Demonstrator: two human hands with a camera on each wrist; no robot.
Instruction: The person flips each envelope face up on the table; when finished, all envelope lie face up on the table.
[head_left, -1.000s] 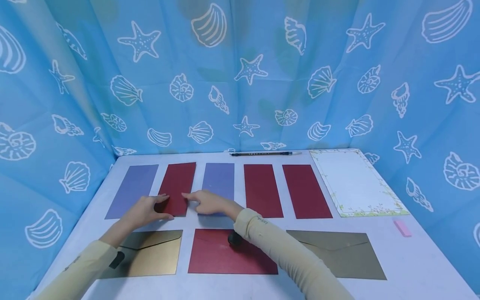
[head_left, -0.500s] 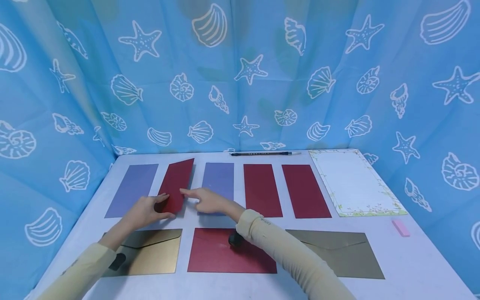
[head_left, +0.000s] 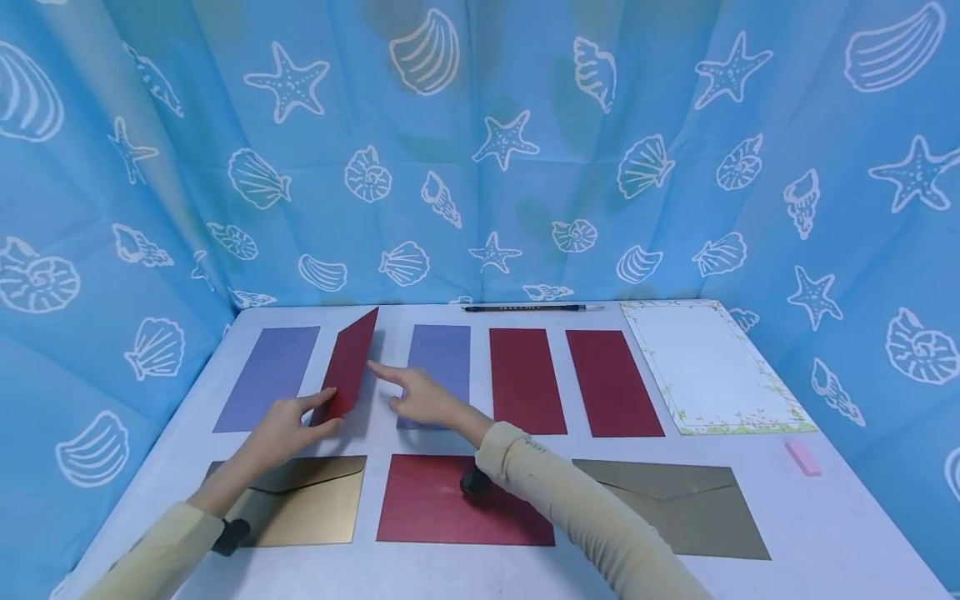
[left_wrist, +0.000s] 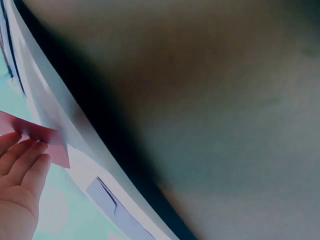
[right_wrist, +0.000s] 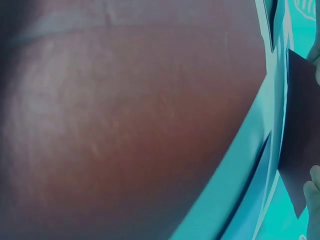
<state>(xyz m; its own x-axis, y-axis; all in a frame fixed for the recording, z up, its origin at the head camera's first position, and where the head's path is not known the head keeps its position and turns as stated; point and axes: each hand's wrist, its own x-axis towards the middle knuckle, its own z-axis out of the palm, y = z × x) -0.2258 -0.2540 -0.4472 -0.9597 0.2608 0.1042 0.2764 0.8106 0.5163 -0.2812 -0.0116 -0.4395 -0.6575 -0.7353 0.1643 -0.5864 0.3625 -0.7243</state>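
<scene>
Red paper strip [head_left: 351,363] is being pinched at its near end by the left hand [head_left: 283,431], thumb and fingers closed on it, and is being held tilted up on edge off the white table [head_left: 825,517], in the second slot from the left of the back row. Its right edge is being touched by the right hand [head_left: 420,398], index finger straight, other fingers loosely bent, nothing being gripped. The strip is being flanked by a purple strip [head_left: 266,377] on the left and a second purple strip [head_left: 442,367] under the right hand. Two more red strips [head_left: 525,379] are being shown further right, then a bordered white sheet [head_left: 705,362]. A red envelope [head_left: 435,508] is being partly covered by the right sleeve, between a gold envelope [head_left: 315,508] and an olive envelope [head_left: 675,508]. Both wrist views are being mostly blocked; only fingertips on red paper are being shown.
</scene>
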